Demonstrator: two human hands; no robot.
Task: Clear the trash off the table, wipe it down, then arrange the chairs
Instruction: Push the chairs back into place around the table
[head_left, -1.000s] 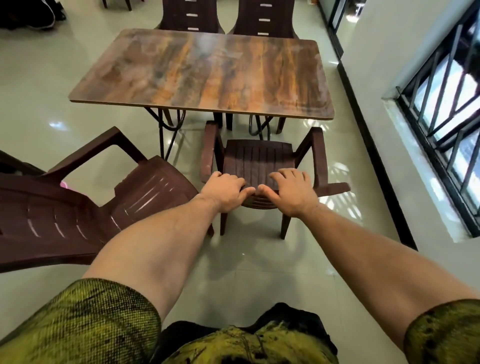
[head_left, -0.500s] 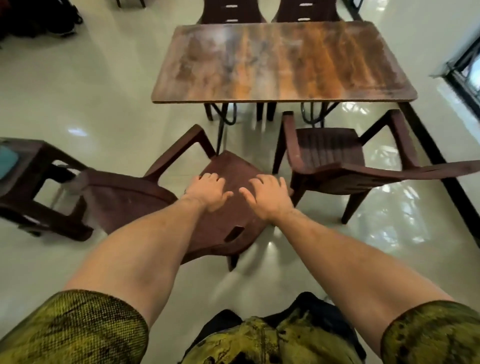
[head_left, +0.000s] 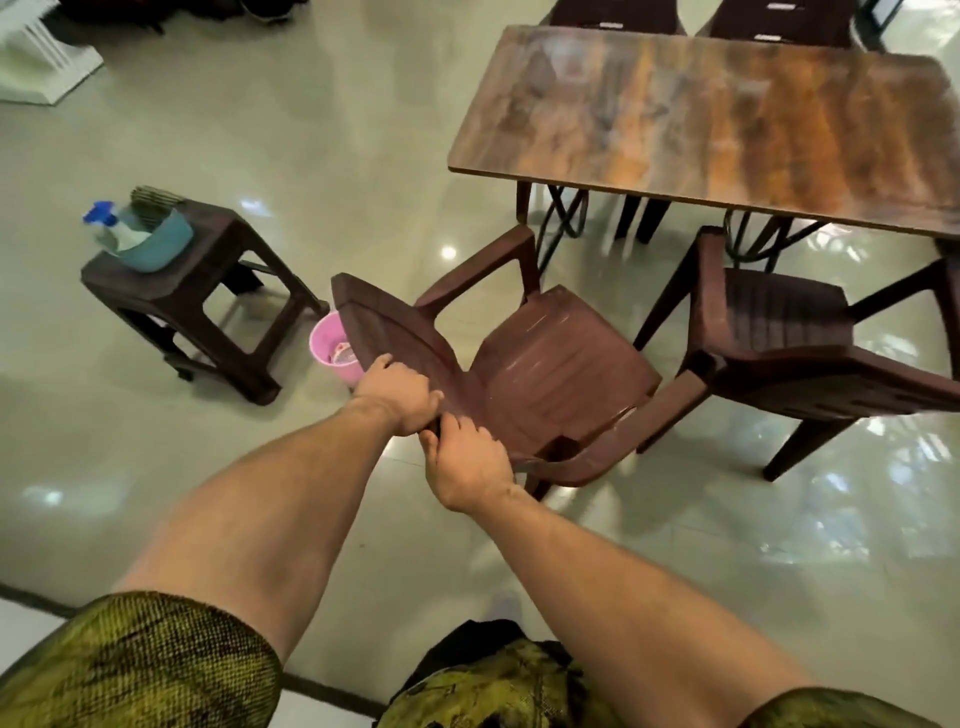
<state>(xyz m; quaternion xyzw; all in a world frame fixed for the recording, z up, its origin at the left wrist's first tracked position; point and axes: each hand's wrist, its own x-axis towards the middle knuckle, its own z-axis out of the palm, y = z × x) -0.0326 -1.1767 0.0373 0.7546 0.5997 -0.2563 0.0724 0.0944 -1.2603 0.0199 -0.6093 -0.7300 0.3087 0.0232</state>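
I am logging left hand (head_left: 397, 397) and right hand (head_left: 465, 462) side by side, fingers curling round the backrest edge of the chair (head_left: 556, 374). The chair is sitting askew near the bench (head_left: 701, 119) corner, just beside a second chair (head_left: 779, 332).

One head-worn wide-angle view looks steeply forward and down, close over the forearms toward the floor (head_left: 260, 156).
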